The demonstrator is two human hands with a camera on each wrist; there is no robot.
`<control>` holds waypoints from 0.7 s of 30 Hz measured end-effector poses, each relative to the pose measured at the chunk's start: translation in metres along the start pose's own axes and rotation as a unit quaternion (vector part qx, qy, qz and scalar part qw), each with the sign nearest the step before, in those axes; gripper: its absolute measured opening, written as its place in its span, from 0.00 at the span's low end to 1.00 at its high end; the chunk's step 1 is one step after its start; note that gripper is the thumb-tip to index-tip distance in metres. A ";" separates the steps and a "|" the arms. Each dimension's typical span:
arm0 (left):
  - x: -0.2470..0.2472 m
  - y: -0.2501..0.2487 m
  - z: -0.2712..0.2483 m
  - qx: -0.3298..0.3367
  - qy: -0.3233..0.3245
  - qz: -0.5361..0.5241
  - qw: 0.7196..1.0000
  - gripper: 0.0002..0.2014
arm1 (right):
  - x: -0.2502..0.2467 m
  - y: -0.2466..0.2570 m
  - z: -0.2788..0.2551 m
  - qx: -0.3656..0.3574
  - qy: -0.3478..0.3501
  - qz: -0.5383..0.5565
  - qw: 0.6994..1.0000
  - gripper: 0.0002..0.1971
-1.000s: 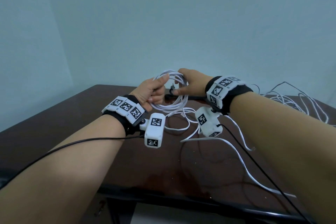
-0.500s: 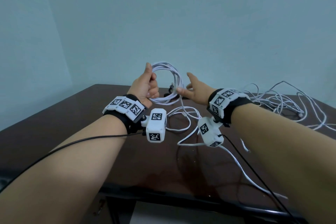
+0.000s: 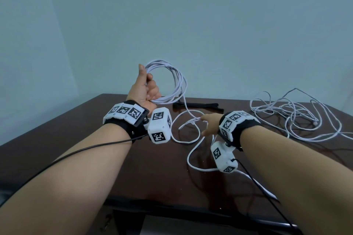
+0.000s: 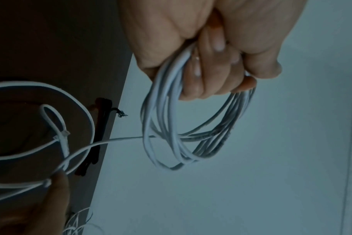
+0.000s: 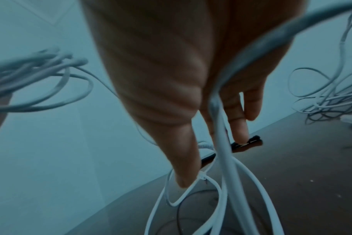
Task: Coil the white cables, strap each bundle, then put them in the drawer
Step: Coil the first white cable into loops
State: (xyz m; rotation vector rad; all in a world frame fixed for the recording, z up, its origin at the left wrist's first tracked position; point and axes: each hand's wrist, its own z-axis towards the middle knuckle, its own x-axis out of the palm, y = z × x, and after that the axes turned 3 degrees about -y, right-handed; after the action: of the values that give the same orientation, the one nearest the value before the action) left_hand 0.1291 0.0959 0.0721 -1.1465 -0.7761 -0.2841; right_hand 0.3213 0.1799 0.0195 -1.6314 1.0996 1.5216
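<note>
My left hand (image 3: 148, 89) is raised above the table and grips a coil of white cable (image 3: 177, 82) with curled fingers; the left wrist view shows the loops (image 4: 171, 135) hanging from that fist (image 4: 211, 63). A loose strand (image 3: 188, 114) runs down from the coil to the table. My right hand (image 3: 208, 124) is low over the table with straight fingers, its tips touching that strand where it crosses itself (image 5: 203, 177). The strand passes between thumb and fingers (image 5: 239, 127). A black strap (image 3: 196, 105) lies flat just beyond the right hand.
A loose tangle of white cable (image 3: 292, 118) sprawls over the right back part of the dark wooden table (image 3: 76, 149). More slack of the held cable loops toward the front edge (image 3: 193, 160). A pale wall stands behind. No drawer is in view.
My left hand lifted the coil higher. My right hand left the coil and dropped down and right to the loose strand on the table.
</note>
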 end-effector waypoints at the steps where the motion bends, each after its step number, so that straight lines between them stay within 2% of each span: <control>1: 0.001 -0.001 0.000 0.002 0.002 -0.004 1.000 0.23 | 0.001 -0.001 -0.001 -0.003 0.002 0.008 1.000 0.33; 4: 0.002 -0.002 0.001 0.004 -0.003 0.001 1.000 0.23 | -0.001 0.002 -0.004 -0.006 -0.035 -0.002 0.999 0.20; 6: 0.001 -0.001 0.003 0.011 -0.018 0.012 1.000 0.22 | -0.010 0.006 -0.006 0.000 -0.078 -0.002 0.997 0.15; 8: -0.002 -0.001 0.006 0.020 -0.037 0.034 0.999 0.22 | -0.017 0.008 -0.005 0.005 -0.127 0.066 0.990 0.11; 11: -0.006 0.001 0.010 0.036 -0.057 0.072 0.995 0.23 | -0.020 0.004 0.001 0.013 -0.232 0.175 0.957 0.08; 13: -0.007 0.003 0.011 0.048 -0.067 0.096 0.992 0.23 | -0.021 0.005 0.002 0.014 -0.300 0.121 0.946 0.10; 16: -0.007 0.008 0.013 0.073 -0.078 0.133 0.985 0.22 | -0.027 0.012 -0.005 -0.031 -0.371 -0.019 0.928 0.12; 21: -0.008 0.015 0.016 0.111 -0.070 0.193 0.972 0.18 | -0.040 0.021 -0.015 -0.106 -0.378 -0.144 0.908 0.16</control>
State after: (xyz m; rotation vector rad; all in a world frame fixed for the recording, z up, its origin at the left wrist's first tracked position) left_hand 0.1256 0.1151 0.0594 -1.0858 -0.6719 0.2060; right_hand 0.3103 0.1628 0.0628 -1.0781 0.2653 1.8617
